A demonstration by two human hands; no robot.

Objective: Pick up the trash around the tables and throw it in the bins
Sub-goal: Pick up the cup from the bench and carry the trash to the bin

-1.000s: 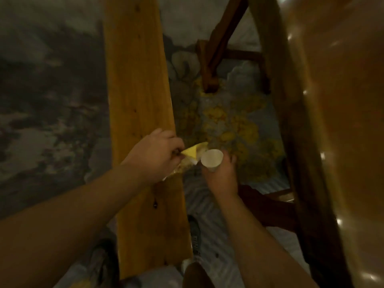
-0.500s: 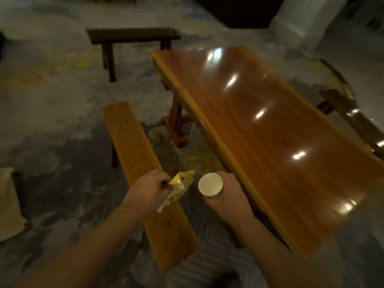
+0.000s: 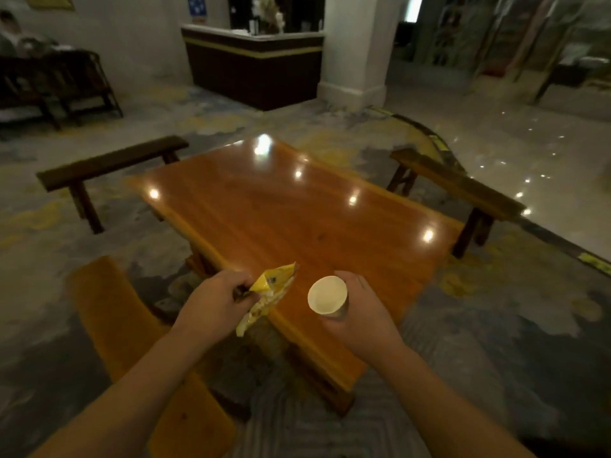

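My left hand (image 3: 211,304) pinches a crumpled yellow snack wrapper (image 3: 266,297), which hangs over the near corner of the glossy wooden table (image 3: 297,213). An empty white paper cup (image 3: 328,299), its mouth turned towards me, is gripped in my right hand (image 3: 358,312) just right of the wrapper. Both hands are held up in front of me above the table's near edge. No bin is in view.
A light wooden bench (image 3: 112,312) lies at my left, a dark bench (image 3: 109,166) beyond the table's far left, another bench (image 3: 459,186) at the right. A dark counter (image 3: 254,67) and white pillar (image 3: 357,44) stand at the back. A person sits far left (image 3: 13,34).
My view has risen from the floor under the table to the whole room. Both hands came up with it, still holding the wrapper and the cup.
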